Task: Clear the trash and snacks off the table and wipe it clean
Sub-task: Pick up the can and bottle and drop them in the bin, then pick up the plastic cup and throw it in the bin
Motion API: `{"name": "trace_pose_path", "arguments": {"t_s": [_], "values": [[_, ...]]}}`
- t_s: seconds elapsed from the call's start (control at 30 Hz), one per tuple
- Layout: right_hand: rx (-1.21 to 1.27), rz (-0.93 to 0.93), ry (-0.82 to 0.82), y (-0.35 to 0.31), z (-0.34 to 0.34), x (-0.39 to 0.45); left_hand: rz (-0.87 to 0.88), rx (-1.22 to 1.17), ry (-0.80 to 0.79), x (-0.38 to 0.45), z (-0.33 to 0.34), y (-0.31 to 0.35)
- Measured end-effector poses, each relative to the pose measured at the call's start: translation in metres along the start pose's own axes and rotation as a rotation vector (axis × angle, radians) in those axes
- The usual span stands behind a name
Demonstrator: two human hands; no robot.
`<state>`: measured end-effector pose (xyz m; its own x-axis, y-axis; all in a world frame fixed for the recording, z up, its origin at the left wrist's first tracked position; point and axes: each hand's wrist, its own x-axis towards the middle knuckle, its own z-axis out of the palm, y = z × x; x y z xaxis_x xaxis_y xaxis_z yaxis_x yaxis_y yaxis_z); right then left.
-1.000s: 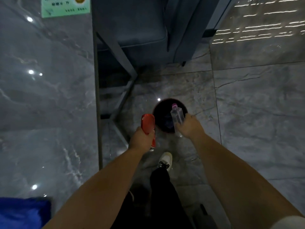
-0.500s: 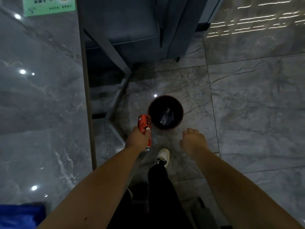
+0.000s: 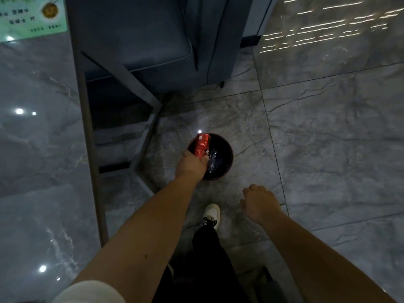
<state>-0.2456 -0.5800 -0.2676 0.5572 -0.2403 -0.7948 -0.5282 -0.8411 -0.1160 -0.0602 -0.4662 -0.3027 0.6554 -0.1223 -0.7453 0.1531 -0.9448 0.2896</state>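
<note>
A small round dark bin (image 3: 228,158) stands on the grey tiled floor beside the table. My left hand (image 3: 191,166) is shut on a red drink can (image 3: 201,144) and holds it over the bin's left rim. A clear plastic bottle (image 3: 212,161) lies inside the bin. My right hand (image 3: 259,202) hangs empty in front of the bin and to its right, fingers loosely curled and apart.
The grey marble table top (image 3: 39,149) fills the left, with a green card (image 3: 32,17) at its far corner. A blue upholstered chair (image 3: 140,40) stands behind the bin. My white shoe (image 3: 211,215) and dark trouser leg are below the bin.
My right hand let the plastic bottle go into the bin and drew back toward me. My left hand carried the red can forward and right, from beside the bin to over its rim.
</note>
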Motion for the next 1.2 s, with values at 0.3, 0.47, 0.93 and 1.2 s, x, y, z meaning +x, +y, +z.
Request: {"name": "trace_pose_path", "arguments": {"t_s": [0.3,0.47,0.93,1.2], "values": [[0.103,-0.031,-0.033,-0.021,-0.012,-0.017,0.329,0.364,-0.066,-0.090,-0.052,-0.034],[0.108,-0.038,0.029,-0.037,-0.030,-0.041,0.548,0.242,0.071,-0.170,-0.114,-0.079],[0.076,-0.297,0.595,-0.186,-0.108,-0.103,0.422,0.403,0.514,-0.281,-0.228,-0.273],[-0.009,-0.623,0.693,-0.319,-0.139,-0.123,0.355,0.498,0.396,-0.267,-0.201,-0.339]]}}
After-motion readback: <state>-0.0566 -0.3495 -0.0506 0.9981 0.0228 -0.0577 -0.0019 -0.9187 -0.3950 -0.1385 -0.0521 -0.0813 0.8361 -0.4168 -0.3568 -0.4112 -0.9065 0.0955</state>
